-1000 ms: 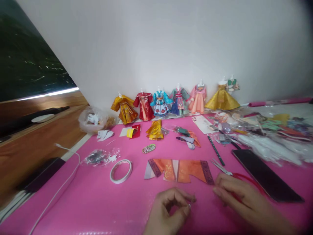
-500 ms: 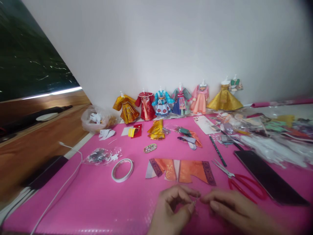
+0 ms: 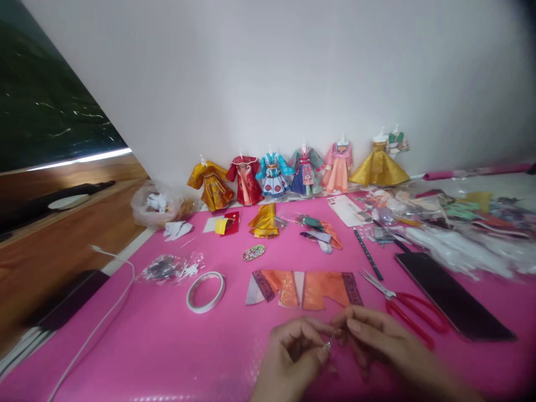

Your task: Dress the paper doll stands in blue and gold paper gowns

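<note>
Hands meeting at the near edge of the pink desk [image 3: 167, 346]: left hand [image 3: 293, 357] and right hand [image 3: 377, 343] are pinching fingertips together on a tiny shiny piece [image 3: 329, 344], possibly metal, too small to identify. Both grips are closing on it. Orange paper garment [image 3: 305, 287] is lying just beyond them; red scissors [image 3: 408, 310] resting to its right, tape roll [image 3: 205, 291] to its left.

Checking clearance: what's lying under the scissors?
Only bare pink mat shows under the red-handled scissors; the right hand sits just in front, not covering them.
</note>
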`<state>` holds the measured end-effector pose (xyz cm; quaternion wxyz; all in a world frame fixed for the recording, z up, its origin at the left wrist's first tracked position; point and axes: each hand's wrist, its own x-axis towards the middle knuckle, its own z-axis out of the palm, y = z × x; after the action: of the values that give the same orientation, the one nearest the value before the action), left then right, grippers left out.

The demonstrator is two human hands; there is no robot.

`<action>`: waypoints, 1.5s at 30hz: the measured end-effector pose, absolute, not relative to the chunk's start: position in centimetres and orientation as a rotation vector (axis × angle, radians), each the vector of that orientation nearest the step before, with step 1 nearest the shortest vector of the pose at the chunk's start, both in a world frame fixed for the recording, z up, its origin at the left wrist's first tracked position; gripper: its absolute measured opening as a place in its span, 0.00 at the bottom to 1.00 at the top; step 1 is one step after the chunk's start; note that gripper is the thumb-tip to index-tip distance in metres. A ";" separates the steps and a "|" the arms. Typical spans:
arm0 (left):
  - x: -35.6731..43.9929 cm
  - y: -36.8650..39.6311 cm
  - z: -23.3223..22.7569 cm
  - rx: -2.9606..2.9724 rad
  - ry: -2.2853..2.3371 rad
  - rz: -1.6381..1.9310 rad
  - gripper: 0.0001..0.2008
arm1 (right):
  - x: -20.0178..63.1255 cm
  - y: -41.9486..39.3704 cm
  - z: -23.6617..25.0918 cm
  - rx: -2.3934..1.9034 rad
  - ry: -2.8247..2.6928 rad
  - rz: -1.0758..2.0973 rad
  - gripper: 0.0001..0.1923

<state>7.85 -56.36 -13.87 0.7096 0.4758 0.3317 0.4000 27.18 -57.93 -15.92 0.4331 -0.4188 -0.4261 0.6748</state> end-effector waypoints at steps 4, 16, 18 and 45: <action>8.0 -56.3 -13.9 1.026 0.726 0.875 0.14 | 27.1 -57.7 -16.3 -1.066 -1.080 1.647 0.19; 8.0 -56.1 -13.8 1.066 0.717 0.859 0.13 | 27.2 -57.5 -15.1 -1.132 -1.116 1.593 0.25; 8.2 -56.2 -13.7 1.074 0.727 0.849 0.14 | 27.1 -57.5 -15.1 -1.144 -1.106 1.571 0.25; 8.0 -55.7 -15.9 1.016 0.974 0.701 0.21 | 29.1 -57.6 -14.1 -1.397 -1.296 1.218 0.18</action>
<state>8.02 -55.67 -15.89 0.7064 0.4573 0.4384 0.3157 29.13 -57.57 -14.10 0.4261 -0.5588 -0.5184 0.4873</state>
